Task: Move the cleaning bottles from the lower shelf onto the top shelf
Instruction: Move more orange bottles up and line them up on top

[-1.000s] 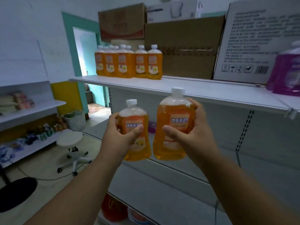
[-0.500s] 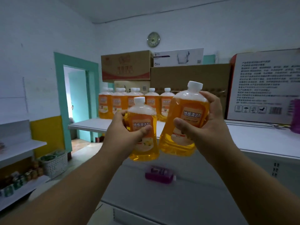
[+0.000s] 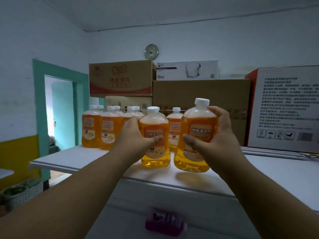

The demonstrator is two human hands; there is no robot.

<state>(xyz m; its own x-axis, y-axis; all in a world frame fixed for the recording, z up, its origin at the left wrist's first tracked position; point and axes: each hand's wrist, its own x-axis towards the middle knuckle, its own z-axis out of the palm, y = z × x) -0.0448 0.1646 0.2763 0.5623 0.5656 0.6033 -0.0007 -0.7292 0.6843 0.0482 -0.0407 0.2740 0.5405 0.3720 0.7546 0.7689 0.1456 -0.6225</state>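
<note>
My left hand (image 3: 136, 135) is wrapped around an orange bottle (image 3: 155, 140), thumb across the front label and fingers curled behind its shoulder. The bottle stands upright with its base on, or just above, the white top shelf (image 3: 72, 157); I cannot tell whether it touches yet. My right hand (image 3: 219, 138) grasps a second orange bottle (image 3: 196, 135) the same way, thumb pressed on the lower edge of the label, fingers round the far side. This one tilts slightly with its cap away from me and its base lifted a little off the shelf, a glowing patch beneath it. The two bottles sit side by side between my hands, close but not clearly touching.

Beyond my left hand stands a cluster of matching bottles (image 3: 103, 128) on the same shelf, and another one (image 3: 175, 125) shows between the two I hold. Behind them are stacked cardboard boxes (image 3: 200, 95). Below my wrists, on the lower shelf (image 3: 215, 221), a purple bottle (image 3: 165, 223) lies on its side.
</note>
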